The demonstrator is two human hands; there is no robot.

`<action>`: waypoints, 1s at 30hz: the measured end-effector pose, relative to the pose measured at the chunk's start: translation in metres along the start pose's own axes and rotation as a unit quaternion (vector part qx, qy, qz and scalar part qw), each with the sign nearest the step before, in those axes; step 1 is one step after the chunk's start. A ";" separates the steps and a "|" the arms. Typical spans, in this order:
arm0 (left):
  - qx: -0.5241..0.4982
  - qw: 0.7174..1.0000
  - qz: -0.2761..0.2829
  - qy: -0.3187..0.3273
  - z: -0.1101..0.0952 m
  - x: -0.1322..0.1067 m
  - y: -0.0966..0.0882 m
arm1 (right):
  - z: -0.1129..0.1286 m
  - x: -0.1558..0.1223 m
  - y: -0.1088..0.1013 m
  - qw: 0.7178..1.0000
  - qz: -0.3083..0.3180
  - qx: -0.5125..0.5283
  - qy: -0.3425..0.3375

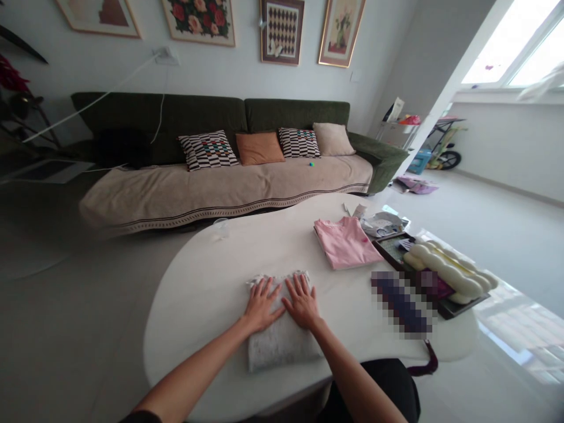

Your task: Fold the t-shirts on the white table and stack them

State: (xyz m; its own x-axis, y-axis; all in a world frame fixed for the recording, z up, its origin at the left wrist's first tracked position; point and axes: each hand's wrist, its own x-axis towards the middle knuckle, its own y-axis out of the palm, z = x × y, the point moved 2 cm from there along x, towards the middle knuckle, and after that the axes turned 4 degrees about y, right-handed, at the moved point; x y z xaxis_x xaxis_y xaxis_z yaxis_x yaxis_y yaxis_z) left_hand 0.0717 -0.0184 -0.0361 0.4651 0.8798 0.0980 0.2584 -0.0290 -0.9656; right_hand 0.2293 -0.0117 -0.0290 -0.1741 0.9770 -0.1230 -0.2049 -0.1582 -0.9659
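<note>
Left hand (262,308) | right hand (303,305) | palm-down, splayed | on grey cloth (282,346)

A dark green sofa (295,116) stands against the rear wall (374,32). A beige throw (259,183) with a dark striped border covers the seat. Four cushions are arranged along the backrest, left to right: patterned cushion (208,150), orange-brown cushion (259,148), second patterned cushion (299,143), beige cushion (333,139). A small multicoloured object (311,164) lies on the throw. Four framed pictures (282,32) hang above the sofa. A wall outlet (167,56) with white cables is located below them. On the white table (189,294), a dark tray (390,249) carries a puffy cream-coloured item (449,271). A window (515,44) occupies the upper right.
</note>
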 end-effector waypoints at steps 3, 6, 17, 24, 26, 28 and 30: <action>0.003 0.998 0.015 -0.059 0.012 0.006 -0.009 | 0.011 -0.014 -0.006 1.000 -0.015 -0.004 0.004; -0.004 0.992 -0.015 -0.129 0.025 0.002 -0.009 | 0.030 -0.043 0.007 0.999 -0.040 0.016 0.012; -0.266 0.936 0.005 -0.233 0.028 -0.020 -0.040 | 0.043 -0.089 -0.002 0.994 0.029 0.099 -0.025; -0.633 0.721 0.118 -0.257 -0.034 -0.083 -0.067 | 0.089 -0.138 0.010 0.966 -0.026 0.257 0.027; -0.696 0.680 0.107 -0.204 -0.051 -0.089 -0.085 | 0.091 -0.136 -0.005 0.930 -0.071 0.359 0.014; -0.730 0.661 0.095 -0.148 -0.059 -0.084 -0.109 | 0.080 -0.125 -0.029 0.868 -0.055 0.493 0.018; -0.726 0.675 0.068 -0.113 -0.055 -0.069 -0.133 | 0.058 -0.108 -0.051 0.800 0.038 0.596 0.056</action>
State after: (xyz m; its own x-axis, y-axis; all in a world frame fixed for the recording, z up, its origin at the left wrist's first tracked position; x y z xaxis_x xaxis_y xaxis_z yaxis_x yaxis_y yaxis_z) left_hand 0.0522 -0.1016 0.0985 0.4691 0.8674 -0.1660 0.8601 -0.4061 0.3088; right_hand 0.2023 -0.1178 0.0470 -0.1563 0.9541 -0.2553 -0.9825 -0.1766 -0.0585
